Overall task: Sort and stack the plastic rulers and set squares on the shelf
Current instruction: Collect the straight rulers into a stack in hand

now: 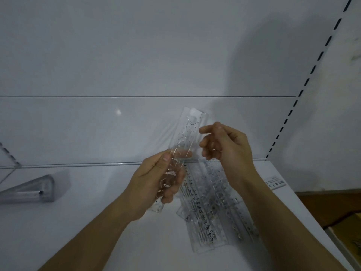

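Note:
My left hand (156, 180) grips a small bundle of clear plastic rulers (188, 132) near their lower half, thumb on top, and holds them tilted up above the white shelf (97, 222). My right hand (224, 145) hovers just right of the bundle with fingers loosely curled and nothing plainly between them. Under both hands a loose pile of clear rulers (213, 216) with printed numbers lies fanned out on the shelf.
A stack of clear set squares (33, 188) lies on the shelf at the far left. A wire divider (7, 153) shows at the left edge. The slotted upright (304, 85) marks the shelf's right end, with a price label (275, 181) beside it.

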The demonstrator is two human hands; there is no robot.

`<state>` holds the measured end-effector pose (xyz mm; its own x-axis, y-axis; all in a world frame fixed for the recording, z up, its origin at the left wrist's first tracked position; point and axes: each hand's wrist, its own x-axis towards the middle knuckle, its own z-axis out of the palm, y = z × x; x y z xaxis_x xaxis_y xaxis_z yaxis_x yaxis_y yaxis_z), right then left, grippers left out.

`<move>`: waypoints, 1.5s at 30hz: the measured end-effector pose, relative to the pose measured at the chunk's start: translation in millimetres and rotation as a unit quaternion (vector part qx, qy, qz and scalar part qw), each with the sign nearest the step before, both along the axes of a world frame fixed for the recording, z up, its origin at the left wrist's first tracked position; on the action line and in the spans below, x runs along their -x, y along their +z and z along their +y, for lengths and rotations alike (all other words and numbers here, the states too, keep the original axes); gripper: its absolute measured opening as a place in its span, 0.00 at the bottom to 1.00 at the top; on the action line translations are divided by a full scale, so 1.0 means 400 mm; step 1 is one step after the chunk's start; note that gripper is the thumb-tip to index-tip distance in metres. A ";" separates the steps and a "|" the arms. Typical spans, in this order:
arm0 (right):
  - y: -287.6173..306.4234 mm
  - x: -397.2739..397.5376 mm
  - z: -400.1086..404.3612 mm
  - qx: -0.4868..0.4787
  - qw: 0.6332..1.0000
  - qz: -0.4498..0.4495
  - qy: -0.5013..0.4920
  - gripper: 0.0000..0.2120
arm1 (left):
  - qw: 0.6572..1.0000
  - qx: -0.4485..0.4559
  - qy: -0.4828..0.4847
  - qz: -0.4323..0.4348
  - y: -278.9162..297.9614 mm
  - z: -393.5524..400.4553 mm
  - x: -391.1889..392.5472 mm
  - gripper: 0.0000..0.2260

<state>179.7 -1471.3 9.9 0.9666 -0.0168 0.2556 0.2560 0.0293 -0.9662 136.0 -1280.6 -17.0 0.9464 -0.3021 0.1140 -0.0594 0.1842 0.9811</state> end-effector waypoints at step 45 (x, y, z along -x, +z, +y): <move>-0.088 -0.005 0.027 0.557 0.829 -0.031 0.020 0.18 | 0.991 0.022 0.130 -0.031 -0.009 0.024 -0.026 0.26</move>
<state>181.6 -1460.6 -25.2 0.9454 0.2944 0.1398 0.3258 -0.8640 -0.3838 146.5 -1271.1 -20.7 0.9823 -0.0420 0.1826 -0.1710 0.1977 0.9652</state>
